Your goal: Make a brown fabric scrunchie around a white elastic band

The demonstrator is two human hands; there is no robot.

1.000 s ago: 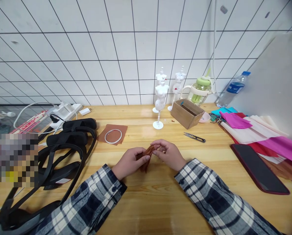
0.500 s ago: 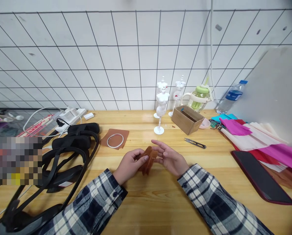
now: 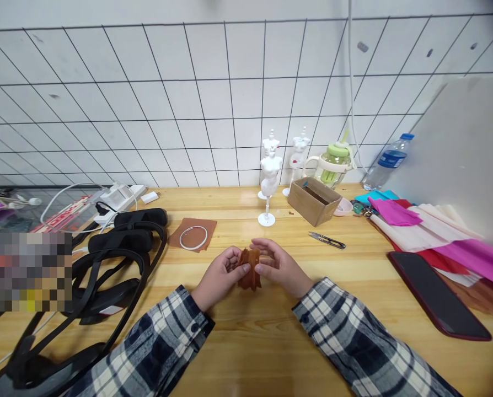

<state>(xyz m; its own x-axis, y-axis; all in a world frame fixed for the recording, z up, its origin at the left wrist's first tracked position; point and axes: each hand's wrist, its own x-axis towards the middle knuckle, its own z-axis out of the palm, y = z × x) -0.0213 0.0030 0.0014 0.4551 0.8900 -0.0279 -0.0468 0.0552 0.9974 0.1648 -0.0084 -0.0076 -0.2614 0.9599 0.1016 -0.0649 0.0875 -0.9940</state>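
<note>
A small gathered piece of brown fabric [image 3: 250, 271] is held above the wooden table, between both hands. My left hand [image 3: 220, 275] pinches its left side, thumb in front and fingers behind. On the right side, the thumb and fingers of my right hand [image 3: 283, 269] are closed on the fabric's edge. Its lower border hangs in pleats. Left of the hands, a flat brown cloth square [image 3: 193, 238] lies on the table with a thin white ring [image 3: 181, 240] on top. Thread snips [image 3: 327, 240] lie beyond my right hand.
White mini mannequins [image 3: 270, 175] stand near the tiled wall, beside a cardboard box [image 3: 314, 202] and a green-lidded jug [image 3: 334, 164]. At right are a phone [image 3: 439, 295], coloured fabrics [image 3: 437, 231] and a water bottle [image 3: 389, 162]. Black headsets [image 3: 118, 264] and a power strip [image 3: 120, 204] occupy the left.
My right hand has come in from the right and its thumb has closed onto the brown fabric. The fabric has turned to face me more. The view has shifted slightly.
</note>
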